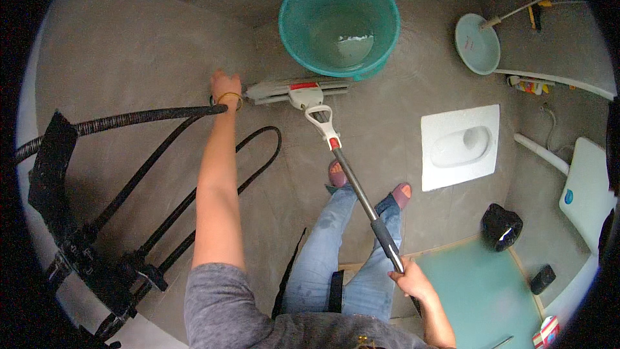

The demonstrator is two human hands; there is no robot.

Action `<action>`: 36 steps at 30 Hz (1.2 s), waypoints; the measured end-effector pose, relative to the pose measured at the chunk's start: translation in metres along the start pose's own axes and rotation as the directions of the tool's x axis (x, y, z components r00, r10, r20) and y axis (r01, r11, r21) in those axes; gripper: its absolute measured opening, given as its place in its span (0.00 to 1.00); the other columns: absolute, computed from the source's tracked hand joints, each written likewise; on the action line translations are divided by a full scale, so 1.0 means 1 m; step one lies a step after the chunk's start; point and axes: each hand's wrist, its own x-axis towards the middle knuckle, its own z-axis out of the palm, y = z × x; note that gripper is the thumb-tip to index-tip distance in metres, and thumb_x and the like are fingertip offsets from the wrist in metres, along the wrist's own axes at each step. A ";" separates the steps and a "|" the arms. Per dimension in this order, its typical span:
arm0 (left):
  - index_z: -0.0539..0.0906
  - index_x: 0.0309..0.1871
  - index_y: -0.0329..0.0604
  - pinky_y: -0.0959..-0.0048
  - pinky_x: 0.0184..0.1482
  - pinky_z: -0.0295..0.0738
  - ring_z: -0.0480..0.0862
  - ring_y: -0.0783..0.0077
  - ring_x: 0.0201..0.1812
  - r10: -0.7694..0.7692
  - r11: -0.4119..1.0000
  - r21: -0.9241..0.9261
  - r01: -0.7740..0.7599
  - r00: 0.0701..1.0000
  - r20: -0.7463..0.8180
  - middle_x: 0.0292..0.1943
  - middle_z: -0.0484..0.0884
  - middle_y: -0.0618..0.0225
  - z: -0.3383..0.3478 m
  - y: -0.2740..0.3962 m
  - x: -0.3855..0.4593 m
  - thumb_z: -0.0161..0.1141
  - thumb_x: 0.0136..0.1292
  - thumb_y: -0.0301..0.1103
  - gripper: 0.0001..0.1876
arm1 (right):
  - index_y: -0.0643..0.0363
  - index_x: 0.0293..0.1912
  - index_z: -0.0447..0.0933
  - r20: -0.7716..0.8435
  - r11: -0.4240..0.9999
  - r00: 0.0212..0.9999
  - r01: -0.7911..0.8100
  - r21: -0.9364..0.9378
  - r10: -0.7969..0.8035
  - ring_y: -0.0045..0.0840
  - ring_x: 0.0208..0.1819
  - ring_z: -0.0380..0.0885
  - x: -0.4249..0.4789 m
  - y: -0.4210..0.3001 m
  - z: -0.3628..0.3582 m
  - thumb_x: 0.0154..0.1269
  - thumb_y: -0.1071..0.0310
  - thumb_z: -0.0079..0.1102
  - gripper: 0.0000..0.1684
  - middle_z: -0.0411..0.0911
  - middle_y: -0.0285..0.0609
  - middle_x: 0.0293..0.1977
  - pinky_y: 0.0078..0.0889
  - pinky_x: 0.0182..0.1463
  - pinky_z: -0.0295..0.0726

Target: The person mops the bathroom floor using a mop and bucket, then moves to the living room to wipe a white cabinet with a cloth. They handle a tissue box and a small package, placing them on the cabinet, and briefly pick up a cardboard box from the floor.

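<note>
My right hand (410,277) grips the upper end of a mop pole, just past its dark foam sleeve. The squeeze mop (356,182) slants away from me, with a white pull lever (322,118) near its head. Its wide mop head (302,92), with a red patch, lies close beside a teal plastic bucket (339,22) holding some cloudy water. My left hand (226,86), a yellow bangle at its wrist, reaches out near the left end of the mop head. Its fingers look curled and partly hidden, so I cannot tell whether they hold anything.
Black ribbed hoses (140,118) run along my left, one crossing at my left wrist. A white squat toilet (460,148) is set in the floor to the right. Beyond it are a pale basin (477,43), a cistern (586,194) and a black-lined bin (501,228).
</note>
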 end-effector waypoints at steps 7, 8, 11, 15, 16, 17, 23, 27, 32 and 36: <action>0.68 0.54 0.34 0.59 0.51 0.68 0.72 0.49 0.50 -0.024 0.996 -0.083 0.016 0.995 -0.099 0.48 0.72 0.47 0.008 -0.006 0.005 0.56 0.53 0.36 0.25 | 0.62 0.35 0.66 -0.029 0.991 0.991 0.133 0.002 -0.133 0.20 0.11 0.65 0.016 0.026 0.006 0.56 0.67 0.55 0.11 0.65 0.36 0.15 0.27 0.14 0.65; 0.69 0.54 0.35 0.60 0.50 0.69 0.73 0.50 0.49 0.003 0.991 -0.129 -0.022 0.989 -0.151 0.47 0.74 0.47 0.010 -0.015 0.006 0.56 0.54 0.37 0.25 | 0.62 0.35 0.66 -0.028 0.988 0.988 0.153 0.001 -0.153 0.20 0.11 0.64 0.017 0.031 0.007 0.56 0.67 0.55 0.11 0.65 0.36 0.15 0.27 0.14 0.65; 0.73 0.50 0.40 0.60 0.46 0.71 0.77 0.52 0.43 0.143 0.989 -0.028 -0.144 0.989 -0.044 0.42 0.78 0.51 0.005 0.005 -0.038 0.54 0.54 0.40 0.21 | 0.62 0.38 0.68 0.011 0.999 1.000 -0.018 0.038 0.018 0.39 0.26 0.75 0.012 0.010 0.004 0.52 0.67 0.55 0.13 0.72 0.53 0.22 0.38 0.31 0.72; 0.77 0.45 0.45 0.60 0.42 0.72 0.79 0.54 0.38 0.267 0.881 0.347 -0.321 0.944 0.193 0.38 0.80 0.55 -0.003 0.013 -0.051 0.51 0.56 0.44 0.18 | 0.62 0.37 0.68 -0.027 0.995 0.995 0.100 -0.009 -0.100 0.41 0.29 0.75 0.019 0.028 0.009 0.52 0.65 0.56 0.14 0.73 0.54 0.24 0.39 0.34 0.72; 0.79 0.41 0.44 0.61 0.41 0.72 0.79 0.57 0.39 0.272 0.858 0.395 -0.327 0.943 0.189 0.38 0.80 0.57 -0.002 0.023 -0.052 0.53 0.53 0.42 0.16 | 0.62 0.37 0.69 -0.036 0.992 0.991 0.126 -0.028 -0.127 0.41 0.29 0.75 0.019 0.031 0.011 0.52 0.64 0.56 0.15 0.74 0.55 0.24 0.39 0.34 0.72; 0.79 0.41 0.44 0.61 0.42 0.71 0.79 0.58 0.40 0.499 0.759 0.389 -0.522 0.850 0.167 0.37 0.80 0.58 0.006 0.029 -0.057 0.53 0.52 0.41 0.16 | 0.62 0.37 0.69 -0.044 0.987 0.987 0.151 -0.046 -0.153 0.42 0.29 0.76 0.020 0.031 0.011 0.52 0.63 0.57 0.15 0.74 0.55 0.25 0.38 0.35 0.72; 0.75 0.50 0.42 0.61 0.57 0.62 0.66 0.58 0.59 0.379 0.758 0.175 -0.628 0.644 0.665 0.59 0.67 0.59 0.134 0.071 -0.107 0.43 0.61 0.52 0.25 | 0.62 0.34 0.70 -0.041 1.000 0.999 -0.015 0.007 0.015 0.30 0.26 0.73 -0.010 -0.010 -0.002 0.55 0.49 0.57 0.23 0.72 0.44 0.20 0.34 0.33 0.70; 0.77 0.46 0.39 0.61 0.51 0.68 0.75 0.53 0.50 0.279 0.781 0.121 -0.613 0.515 0.810 0.48 0.76 0.52 0.176 0.078 -0.102 0.42 0.61 0.51 0.25 | 0.62 0.36 0.68 0.042 0.999 0.998 -0.052 0.000 0.052 0.44 0.30 0.76 -0.006 -0.010 -0.007 0.59 0.44 0.50 0.27 0.75 0.54 0.24 0.40 0.34 0.72; 0.80 0.39 0.39 0.60 0.48 0.70 0.78 0.51 0.44 0.281 0.844 0.099 -0.527 0.592 0.755 0.41 0.78 0.48 0.173 0.081 -0.107 0.41 0.60 0.51 0.24 | 0.63 0.35 0.68 0.049 0.997 0.998 -0.047 0.053 0.045 0.46 0.31 0.76 -0.006 -0.010 -0.009 0.60 0.43 0.48 0.28 0.75 0.55 0.26 0.41 0.35 0.72; 0.80 0.37 0.39 0.60 0.43 0.73 0.80 0.52 0.39 0.273 0.816 0.225 -0.533 0.698 0.662 0.34 0.81 0.52 0.103 0.135 -0.128 0.43 0.59 0.52 0.24 | 0.65 0.33 0.68 0.091 0.994 0.993 -0.088 0.068 0.082 0.44 0.30 0.75 -0.007 -0.010 -0.004 0.59 0.42 0.49 0.29 0.74 0.56 0.26 0.41 0.35 0.71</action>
